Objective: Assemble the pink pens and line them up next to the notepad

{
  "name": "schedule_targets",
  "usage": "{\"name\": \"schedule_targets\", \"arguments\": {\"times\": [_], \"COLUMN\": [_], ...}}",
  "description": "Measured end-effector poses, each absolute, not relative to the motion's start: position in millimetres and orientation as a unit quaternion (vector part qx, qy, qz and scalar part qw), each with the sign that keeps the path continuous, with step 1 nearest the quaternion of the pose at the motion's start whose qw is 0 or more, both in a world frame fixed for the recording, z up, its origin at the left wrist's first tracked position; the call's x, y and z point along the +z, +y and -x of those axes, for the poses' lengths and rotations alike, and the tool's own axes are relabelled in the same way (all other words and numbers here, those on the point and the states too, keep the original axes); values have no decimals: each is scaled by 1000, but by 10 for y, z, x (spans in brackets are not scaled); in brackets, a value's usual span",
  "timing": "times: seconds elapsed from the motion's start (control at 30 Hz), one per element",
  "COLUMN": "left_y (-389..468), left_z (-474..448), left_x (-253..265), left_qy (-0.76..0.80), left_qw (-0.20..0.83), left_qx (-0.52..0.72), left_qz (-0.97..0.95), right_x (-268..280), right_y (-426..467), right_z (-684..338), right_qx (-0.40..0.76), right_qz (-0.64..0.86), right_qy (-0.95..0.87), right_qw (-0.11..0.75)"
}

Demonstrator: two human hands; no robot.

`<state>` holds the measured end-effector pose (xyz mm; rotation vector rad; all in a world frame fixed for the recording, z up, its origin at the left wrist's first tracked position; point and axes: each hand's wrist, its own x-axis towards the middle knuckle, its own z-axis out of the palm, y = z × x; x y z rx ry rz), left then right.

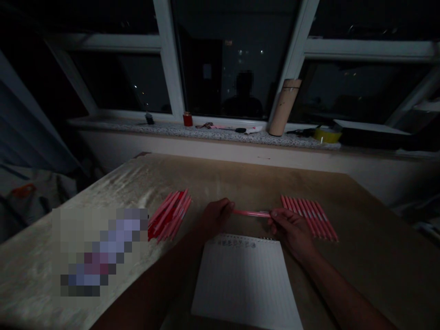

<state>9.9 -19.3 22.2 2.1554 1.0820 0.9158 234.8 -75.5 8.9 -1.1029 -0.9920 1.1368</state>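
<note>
A pink pen (252, 213) is stretched level between my two hands, just above the top edge of a notepad. My left hand (216, 217) is closed round its left end, and the fingers of my right hand (291, 228) pinch its right end. Beneath them lies the spiral-bound, lined notepad (245, 279), with a row of small marks near its top. Left of my left hand is a loose heap of similar pink pens (170, 213) with something red among them. To the right, several pink pens (309, 217) lie side by side in a neat slanted row.
A blurred-out object (106, 254) lies on the left of the table (233, 176). Along the granite windowsill (165, 133) stand a red jar (187, 119), a tall tan cylinder (283, 107) and a roll of yellow tape (327, 134). Dark windows rise behind.
</note>
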Motion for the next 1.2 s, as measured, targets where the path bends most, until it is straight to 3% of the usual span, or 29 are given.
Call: {"name": "schedule_targets", "arguments": {"times": [0.17, 0.37, 0.6, 1.2], "left_y": [-219, -320, -352, -427], "left_z": [-145, -272, -234, -373], "left_x": [261, 262, 243, 252], "left_qy": [428, 421, 369, 383], "left_qw": [229, 208, 212, 244], "left_qx": [316, 282, 278, 316], "left_qz": [-815, -837, -861, -833], "right_x": [95, 291, 319, 287], "right_y": [-797, -866, -876, -908], "right_z": [-2303, -2124, -2117, -2159], "right_qx": [276, 76, 55, 64], "right_qz": [556, 500, 513, 491], "right_qy": [-609, -796, -812, -811], "right_qw": [494, 331, 272, 311]}}
